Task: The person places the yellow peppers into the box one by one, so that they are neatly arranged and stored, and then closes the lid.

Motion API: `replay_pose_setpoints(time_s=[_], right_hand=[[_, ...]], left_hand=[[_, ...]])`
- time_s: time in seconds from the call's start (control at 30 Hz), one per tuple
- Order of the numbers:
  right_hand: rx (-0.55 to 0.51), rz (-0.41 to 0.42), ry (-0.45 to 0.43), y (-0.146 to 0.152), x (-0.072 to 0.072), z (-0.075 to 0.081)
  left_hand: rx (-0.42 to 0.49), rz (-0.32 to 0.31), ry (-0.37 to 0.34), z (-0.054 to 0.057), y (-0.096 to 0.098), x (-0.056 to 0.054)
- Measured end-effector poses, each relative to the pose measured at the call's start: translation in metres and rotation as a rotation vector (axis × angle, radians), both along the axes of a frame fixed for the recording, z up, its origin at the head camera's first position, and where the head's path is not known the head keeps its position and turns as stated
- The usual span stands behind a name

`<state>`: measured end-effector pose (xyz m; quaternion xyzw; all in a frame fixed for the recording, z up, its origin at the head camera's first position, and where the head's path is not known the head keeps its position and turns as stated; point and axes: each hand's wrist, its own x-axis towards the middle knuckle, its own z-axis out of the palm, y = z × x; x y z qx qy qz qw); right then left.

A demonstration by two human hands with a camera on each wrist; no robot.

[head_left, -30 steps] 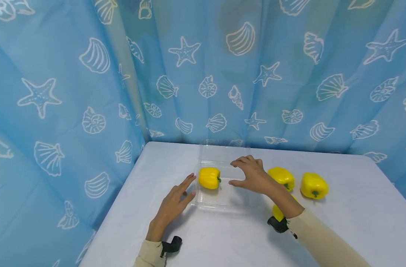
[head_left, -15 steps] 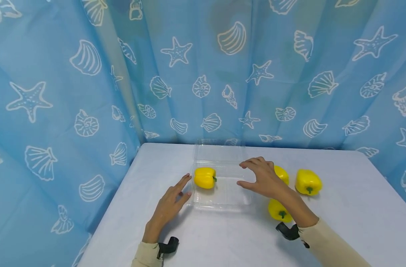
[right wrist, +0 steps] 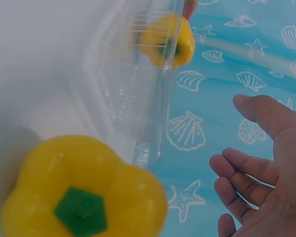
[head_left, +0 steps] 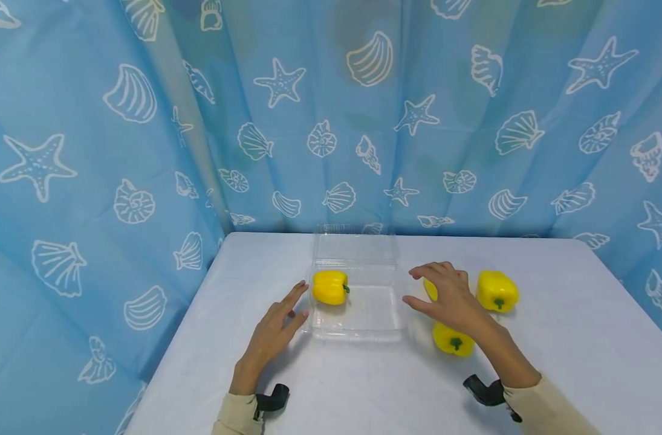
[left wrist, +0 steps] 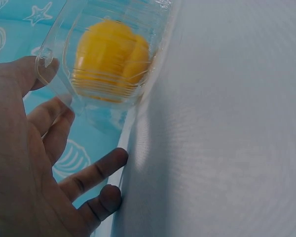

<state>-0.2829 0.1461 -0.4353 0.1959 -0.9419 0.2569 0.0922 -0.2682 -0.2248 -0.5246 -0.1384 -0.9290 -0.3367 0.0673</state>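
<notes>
A clear plastic clamshell box (head_left: 371, 311) stands with its lid raised at the back. One yellow bell pepper (head_left: 331, 287) lies at its left side, stem toward the right. My left hand (head_left: 273, 332) rests against the box's left edge; in the left wrist view its thumb (left wrist: 48, 70) and fingertips are right at the rim, fingers spread. To the right of the box, my right hand (head_left: 453, 299) hovers with thumb and fingers apart, holding nothing. Beneath it sits a bell pepper (head_left: 430, 290), mostly hidden, and nearer the front another bell pepper (head_left: 451, 339), large in the right wrist view.
Another yellow bell pepper (head_left: 497, 291) stands right of my right hand. Everything is on a table with a white cloth (head_left: 363, 386). A blue curtain with shell and starfish prints (head_left: 320, 90) hangs close behind the table and along its left side.
My right hand has moved right, from above the box to over the loose bell peppers. The left hand stays at the box's left edge. The head view has shifted slightly.
</notes>
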Motion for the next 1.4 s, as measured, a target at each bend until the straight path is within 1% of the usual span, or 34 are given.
replay_pose_setpoints(time_s=[0.2,0.43,0.63,0.83,0.97,1.1,1.4], right_hand=[[0.028,-0.059,-0.014,0.009,0.012,-0.001],[0.048,-0.121,-0.022,0.020,0.021,-0.006],[0.015,-0.150,-0.022,0.032,0.032,-0.015],[-0.021,-0.195,-0.020,0.039,0.043,-0.017],[-0.035,-0.227,-0.038,0.043,0.048,-0.020],[-0.051,-0.240,-0.044,0.048,0.052,-0.024],[-0.013,-0.322,-0.006,0.057,0.059,-0.034]], left_hand=[[0.005,-0.012,-0.009,0.002,0.000,0.000],[0.014,-0.014,0.008,0.003,0.000,0.002],[0.013,-0.017,0.011,0.001,0.000,0.001],[0.018,-0.016,0.033,0.001,0.001,0.001],[0.019,-0.010,0.024,0.001,0.001,0.002],[0.015,-0.001,0.010,0.000,0.001,0.002],[0.011,0.007,0.004,0.002,0.003,0.003]])
